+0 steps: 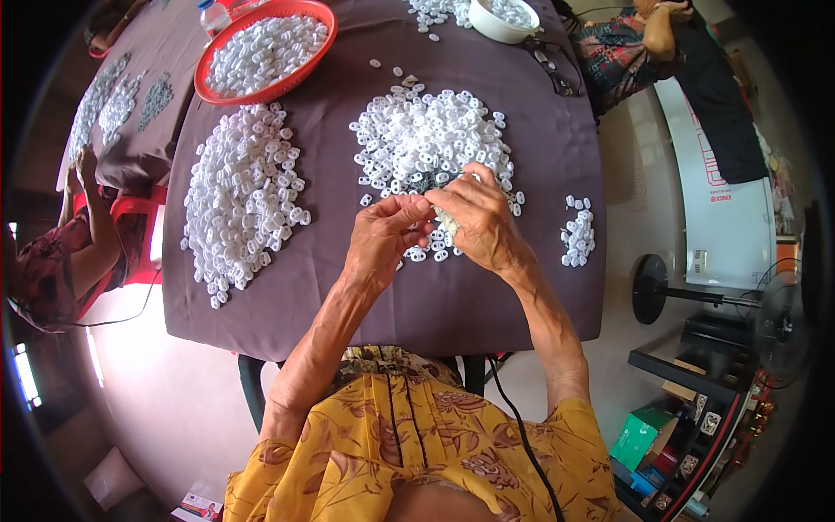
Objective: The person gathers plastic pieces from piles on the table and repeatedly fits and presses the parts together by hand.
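Bench (326, 174): draped in dark purple-brown cloth, its near edge curving just beyond the yellow patterned shirt (374, 418).
Central heap (426, 130): small white oval plastic pieces with paired holes, piled right beyond the fingers, with a few lying nearer, below the hands.
Left hand (383, 235): thumb and forefinger tips close together; cannot tell whether they pinch a piece.
Right hand (478, 217): fingers bent inward beside the left fingertips; pale yellow crumpled material (447, 221) shows beneath them, whether clamped cannot be told.
Grey-green bits (424, 183): just beyond the left fingertips, within the heap's near side.
Left room: bare cloth between the left hand and a long heap of white pieces (239, 200).
Right room: bare cloth between the right forearm and a small cluster of white pieces (577, 235) near the right edge.
Far side: round red plastic basket (205, 76), filled, at left; round white bowl (503, 33) and dark-framed spectacles (554, 70) at right.
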